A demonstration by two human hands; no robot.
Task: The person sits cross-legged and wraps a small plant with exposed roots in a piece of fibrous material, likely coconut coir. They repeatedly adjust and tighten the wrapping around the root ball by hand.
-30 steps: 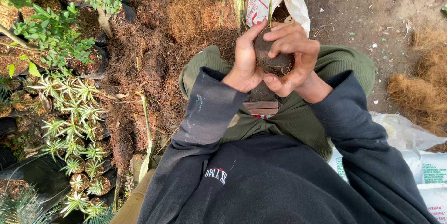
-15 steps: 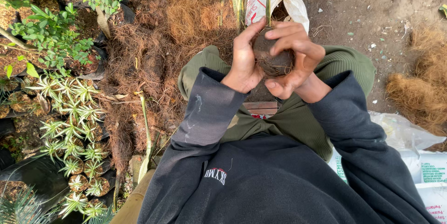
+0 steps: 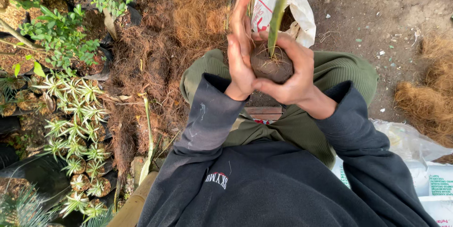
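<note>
While both cup it | left hand (image 3: 240,52), right hand (image 3: 288,74) clamped on root ball (image 3: 270,66) | green stem (image 3: 279,5) upright

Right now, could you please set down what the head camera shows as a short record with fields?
Left hand: left hand pressed flat against the side of the root ball
Right hand: right hand cupped under and around the same ball
Plant: green stem rising from the ball, slightly tilted
Behind the hands: white bag, open, on bare soil
Left of the person: heap of brown fibre; small spiky potted plants
Right edge: another clump of fibre
Clothing: dark sleeves, green trousers
</note>
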